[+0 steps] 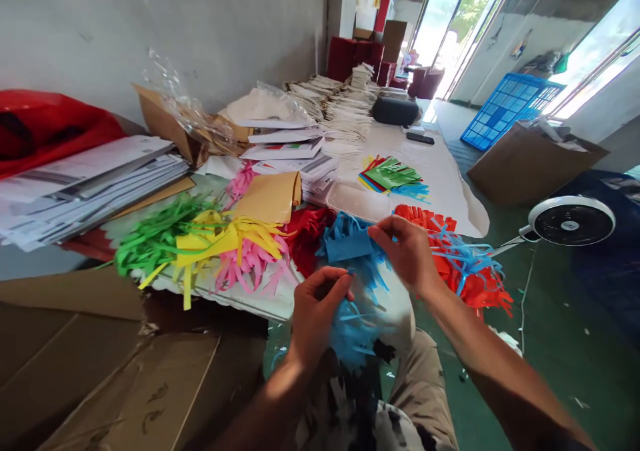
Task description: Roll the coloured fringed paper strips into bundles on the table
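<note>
The left hand (316,314) is closed, pinching a blue fringed paper bundle (356,336) above the person's lap. The right hand (407,254) is curled closed at the upper blue strips; its fingers hide whether it grips them. Caution: uneven pull between the hands could tear or tangle the thin strips. The pinched section is hidden. Relative to the bundle, orange fringed paper (480,284) lies to the right, and green fringed paper (155,238) lies left on the white-covered table (440,174). Stacked printed sheets (285,148) lie beyond.

Blue cut-paper fringe (354,334) bunched in left hand (317,311), strands drooping; right hand (407,254) raised close by, fingers curled
</note>
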`<state>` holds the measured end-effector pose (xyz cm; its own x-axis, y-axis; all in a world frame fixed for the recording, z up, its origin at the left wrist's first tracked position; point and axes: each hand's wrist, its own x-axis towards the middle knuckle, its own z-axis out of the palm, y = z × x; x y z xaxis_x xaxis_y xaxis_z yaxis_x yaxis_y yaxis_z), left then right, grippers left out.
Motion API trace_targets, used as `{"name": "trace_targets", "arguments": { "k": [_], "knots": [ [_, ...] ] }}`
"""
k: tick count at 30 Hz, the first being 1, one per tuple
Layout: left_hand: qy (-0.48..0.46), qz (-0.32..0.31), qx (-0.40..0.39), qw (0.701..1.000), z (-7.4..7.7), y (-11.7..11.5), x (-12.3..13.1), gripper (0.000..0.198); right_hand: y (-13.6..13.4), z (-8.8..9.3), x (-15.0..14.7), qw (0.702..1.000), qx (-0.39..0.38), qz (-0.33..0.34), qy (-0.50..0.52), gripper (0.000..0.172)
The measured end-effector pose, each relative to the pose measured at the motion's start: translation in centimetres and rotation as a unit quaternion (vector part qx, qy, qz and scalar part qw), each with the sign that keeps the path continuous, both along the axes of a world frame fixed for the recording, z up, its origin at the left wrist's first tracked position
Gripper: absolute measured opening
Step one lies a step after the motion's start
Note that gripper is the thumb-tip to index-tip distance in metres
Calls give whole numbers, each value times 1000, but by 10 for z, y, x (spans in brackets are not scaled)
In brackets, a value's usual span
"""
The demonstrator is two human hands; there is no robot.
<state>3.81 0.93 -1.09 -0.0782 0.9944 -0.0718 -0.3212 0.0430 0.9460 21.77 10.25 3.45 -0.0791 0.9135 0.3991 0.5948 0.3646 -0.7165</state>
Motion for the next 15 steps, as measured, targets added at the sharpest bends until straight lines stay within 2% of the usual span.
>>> {"name": "trace_targets", "arguments": {
  "k": [3, 6, 10, 15],
  "knots": [
    [21, 3, 35, 999, 9, -9, 7, 19, -54, 0, 0, 993, -25, 56, 102, 24],
    [52, 6, 74, 996, 17, -18, 14, 16, -85, -1, 1, 986, -40, 73, 143, 16],
    [86, 16, 134, 987, 21, -26, 23, 13, -99, -3, 9, 980, -50, 75, 177, 11],
    [120, 0, 177, 977, 22, -32, 34, 9, -110, -3, 22, 978, -17, 69, 198, 5]
  ]
}}
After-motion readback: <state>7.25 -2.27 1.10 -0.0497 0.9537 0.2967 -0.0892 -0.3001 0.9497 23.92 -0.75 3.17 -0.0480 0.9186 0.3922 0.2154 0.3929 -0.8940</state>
